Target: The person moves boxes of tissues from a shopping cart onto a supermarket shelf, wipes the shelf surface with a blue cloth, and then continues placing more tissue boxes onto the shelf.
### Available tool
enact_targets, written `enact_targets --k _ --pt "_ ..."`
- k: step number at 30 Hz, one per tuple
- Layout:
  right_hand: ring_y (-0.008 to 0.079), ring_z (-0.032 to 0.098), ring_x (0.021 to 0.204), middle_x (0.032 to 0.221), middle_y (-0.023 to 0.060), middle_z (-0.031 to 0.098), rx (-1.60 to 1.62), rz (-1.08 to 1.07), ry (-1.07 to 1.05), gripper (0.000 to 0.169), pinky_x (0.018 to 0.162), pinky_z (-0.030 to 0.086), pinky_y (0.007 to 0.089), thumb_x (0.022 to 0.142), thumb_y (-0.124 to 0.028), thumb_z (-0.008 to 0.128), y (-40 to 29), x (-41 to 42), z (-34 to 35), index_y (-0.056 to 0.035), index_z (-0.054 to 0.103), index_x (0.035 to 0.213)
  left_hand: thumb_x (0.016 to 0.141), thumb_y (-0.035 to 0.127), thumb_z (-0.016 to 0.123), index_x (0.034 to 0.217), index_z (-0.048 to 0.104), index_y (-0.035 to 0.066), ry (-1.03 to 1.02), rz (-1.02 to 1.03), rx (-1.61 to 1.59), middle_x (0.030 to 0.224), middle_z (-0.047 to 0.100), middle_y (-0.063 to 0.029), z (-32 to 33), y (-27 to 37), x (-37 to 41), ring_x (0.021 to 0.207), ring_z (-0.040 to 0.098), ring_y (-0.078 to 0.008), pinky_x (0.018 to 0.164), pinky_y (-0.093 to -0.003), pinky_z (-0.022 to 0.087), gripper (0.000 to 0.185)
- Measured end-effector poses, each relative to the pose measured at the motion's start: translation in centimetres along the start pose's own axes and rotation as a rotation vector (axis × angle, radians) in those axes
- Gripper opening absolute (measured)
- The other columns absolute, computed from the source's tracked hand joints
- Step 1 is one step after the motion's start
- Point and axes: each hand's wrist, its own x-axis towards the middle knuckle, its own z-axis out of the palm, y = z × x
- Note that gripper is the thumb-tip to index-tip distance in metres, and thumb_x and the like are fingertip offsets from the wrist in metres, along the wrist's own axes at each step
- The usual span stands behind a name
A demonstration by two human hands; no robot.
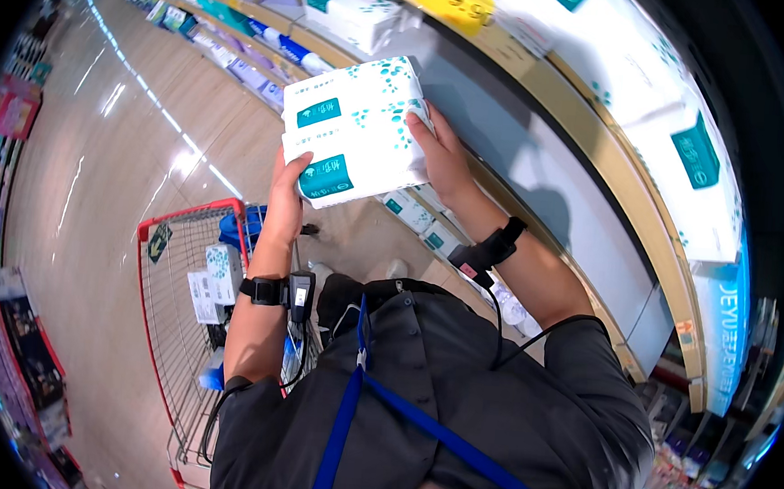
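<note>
Two white soft packs of paper tissues (372, 134) with teal labels and teal dots are held between my hands, pressed side by side. My left hand (288, 193) grips their near left end, its thumb on top by a teal label. At the opposite end, my right hand (443, 149) holds both packs, thumb over the dotted part. A grey shelf board (508, 137) lies just beyond my right hand. Another white tissue pack (350, 10) stands on that shelf, past the held packs.
A wire shopping cart (145, 309) with red trim stands at my left, holding white packs (224, 270) and blue items. More tissue packs (678, 155) fill the shelf at the right; others (408, 208) sit low beneath my right arm. Tiled floor (117, 177) runs along the aisle. Stocked displays (27, 348) line the far left.
</note>
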Motion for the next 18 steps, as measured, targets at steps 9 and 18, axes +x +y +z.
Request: enact_targets --k 9,18 --pt "0.0134 0.051 0.113 0.127 0.0055 0.057 0.059 -0.058 0.366 0.051 0.099 0.037 0.0268 0.1 -0.039 0.05 -0.8 -1.2 -11.0 -0.0022 0.049 0.136 0.09 0.028 0.054 0.135 0.044 0.003 -0.324 -0.182 0.075 0.126 0.054 -0.0106 10.3 -0.7 6.5 0.116 0.052 -0.0211 0.099 -0.0309 0.04 0.052" --pt "0.0233 0.045 0.123 0.131 0.0113 0.052 -0.033 -0.119 0.683 0.048 0.105 0.034 0.039 0.094 -0.03 0.056 -1.7 1.1 -14.6 -0.0012 0.05 0.132 0.09 0.028 0.052 0.129 0.047 0.005 -0.584 -0.216 0.268 0.113 0.058 -0.0101 16.3 -1.7 16.0 0.105 0.054 -0.0214 0.094 -0.0329 0.041 0.046"
